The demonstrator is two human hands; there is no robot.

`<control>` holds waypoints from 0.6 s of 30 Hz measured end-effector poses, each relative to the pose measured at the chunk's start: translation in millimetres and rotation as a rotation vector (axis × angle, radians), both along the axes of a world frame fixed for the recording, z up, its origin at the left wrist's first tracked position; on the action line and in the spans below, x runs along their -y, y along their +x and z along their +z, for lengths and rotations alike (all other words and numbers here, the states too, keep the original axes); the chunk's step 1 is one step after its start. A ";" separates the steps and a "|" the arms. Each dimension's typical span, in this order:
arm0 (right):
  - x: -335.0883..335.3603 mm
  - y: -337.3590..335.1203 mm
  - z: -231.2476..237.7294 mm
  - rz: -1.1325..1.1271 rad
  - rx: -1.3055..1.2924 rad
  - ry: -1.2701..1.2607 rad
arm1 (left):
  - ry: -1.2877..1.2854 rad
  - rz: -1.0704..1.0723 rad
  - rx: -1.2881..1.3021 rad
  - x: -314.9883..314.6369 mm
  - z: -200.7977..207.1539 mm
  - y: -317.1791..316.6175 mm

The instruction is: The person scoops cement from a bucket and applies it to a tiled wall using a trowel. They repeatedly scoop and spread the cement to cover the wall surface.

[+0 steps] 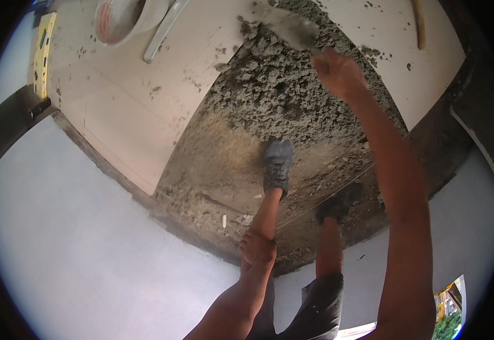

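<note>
My right hand (pixel 340 73) is closed round the handle end of a trowel, whose grey blade (pixel 293 27) is smeared by motion. The blade is over the far part of a bed of crumbly grey mortar (pixel 281 96), and the handle is mostly hidden in my fist. Lower down, my left hand (pixel 257 247) clasps my left shin, with its fingers bent round the leg. My left shoe (pixel 278 161) stands at the near edge of the mortar. The other shoe (pixel 340 202) rests on dusty ground to the right, in shadow.
Large pale tiles border the mortar, one left (pixel 139 107) and one right (pixel 428 73). A pale bucket (pixel 125 22) and a long light bar (pixel 165 31) lie far left, a yellow spirit level (pixel 43 56) beyond. A wooden handle (pixel 419 25) lies far right. A taut string (pixel 346 184) crosses near my feet.
</note>
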State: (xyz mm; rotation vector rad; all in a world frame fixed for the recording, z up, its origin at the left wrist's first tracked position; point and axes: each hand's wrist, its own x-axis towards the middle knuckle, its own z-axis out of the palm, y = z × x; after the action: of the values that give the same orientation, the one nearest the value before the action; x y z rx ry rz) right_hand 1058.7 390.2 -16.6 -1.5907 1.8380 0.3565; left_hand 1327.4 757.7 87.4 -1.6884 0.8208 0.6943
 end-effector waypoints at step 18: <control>-59.2 45.0 28.9 -0.294 0.229 -0.066 | 0.008 0.007 -0.004 1.9 1.2 -0.2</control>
State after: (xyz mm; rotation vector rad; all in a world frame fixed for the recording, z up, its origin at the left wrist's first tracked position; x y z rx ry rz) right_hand 1103.8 449.4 12.3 -1.3162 1.8819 -0.0181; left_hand 1327.2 755.7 88.6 -1.6837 0.8144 0.7056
